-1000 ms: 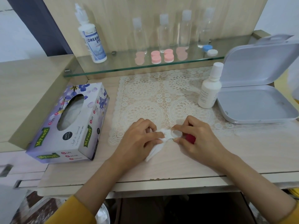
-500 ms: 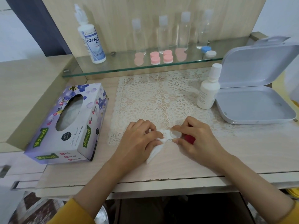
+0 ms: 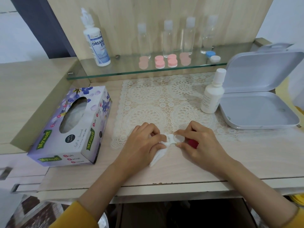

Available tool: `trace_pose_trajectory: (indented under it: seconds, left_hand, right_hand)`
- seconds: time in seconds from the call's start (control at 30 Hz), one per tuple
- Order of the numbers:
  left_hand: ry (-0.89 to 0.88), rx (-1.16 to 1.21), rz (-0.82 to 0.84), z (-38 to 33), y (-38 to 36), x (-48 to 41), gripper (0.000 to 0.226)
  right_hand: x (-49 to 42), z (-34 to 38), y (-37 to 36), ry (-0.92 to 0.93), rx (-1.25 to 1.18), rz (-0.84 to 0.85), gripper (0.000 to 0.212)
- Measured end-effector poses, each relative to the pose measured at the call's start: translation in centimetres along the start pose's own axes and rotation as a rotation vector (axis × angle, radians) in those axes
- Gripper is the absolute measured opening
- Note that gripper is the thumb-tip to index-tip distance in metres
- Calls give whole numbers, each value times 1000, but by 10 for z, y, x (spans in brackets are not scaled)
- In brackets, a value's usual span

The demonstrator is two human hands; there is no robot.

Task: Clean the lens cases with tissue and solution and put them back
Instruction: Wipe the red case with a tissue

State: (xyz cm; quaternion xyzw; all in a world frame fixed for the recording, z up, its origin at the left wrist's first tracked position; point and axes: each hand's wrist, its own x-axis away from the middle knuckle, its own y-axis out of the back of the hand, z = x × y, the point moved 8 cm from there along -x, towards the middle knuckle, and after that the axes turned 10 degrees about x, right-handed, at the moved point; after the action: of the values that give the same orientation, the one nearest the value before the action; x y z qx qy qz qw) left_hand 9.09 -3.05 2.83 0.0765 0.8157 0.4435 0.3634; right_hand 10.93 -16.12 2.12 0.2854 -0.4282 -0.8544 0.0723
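My left hand (image 3: 142, 145) pinches a white tissue (image 3: 158, 154) and presses it into one cup of a clear lens case (image 3: 176, 139). My right hand (image 3: 199, 142) grips the other end of that case between thumb and fingers, with a red cap (image 3: 192, 143) tucked under its palm. Both hands rest low on the table at the lace mat's (image 3: 164, 104) front edge. A small white solution bottle (image 3: 213, 92) stands capped at the mat's right side. Two pink lens cases (image 3: 165, 61) and a blue-and-white case (image 3: 213, 56) sit on the glass shelf (image 3: 125, 69).
A floral tissue box (image 3: 72, 125) lies to the left. An open grey lidded box (image 3: 259, 111) sits at the right. A large solution bottle (image 3: 97, 40) and several clear bottles (image 3: 189, 35) stand on the shelf. The table's front edge (image 3: 164, 183) runs below my wrists.
My hands stay in place; the fingers shift only slightly as the tissue works in the case. The view has tilted a little.
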Motion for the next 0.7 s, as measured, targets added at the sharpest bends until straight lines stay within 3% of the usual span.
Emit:
trace_pose_trajectory:
  seconds: [0.2,0.4,0.57,0.7]
  left_hand:
    - [-28,27,-78,-4,6,3,16]
    - [69,328,-194,-4,17,6,10]
    - [262,612,-130,0,10,0,17]
    - [525,892,-152,7,10,-2,14]
  right_hand:
    - [1,0,1,-2,-9,-7,26]
    - [-1,0,9,-15,-36,-79,24]
    - [-2,6,19,-25,-78,-165,28]
    - [-5,9,23,-31,-184,-172,28]
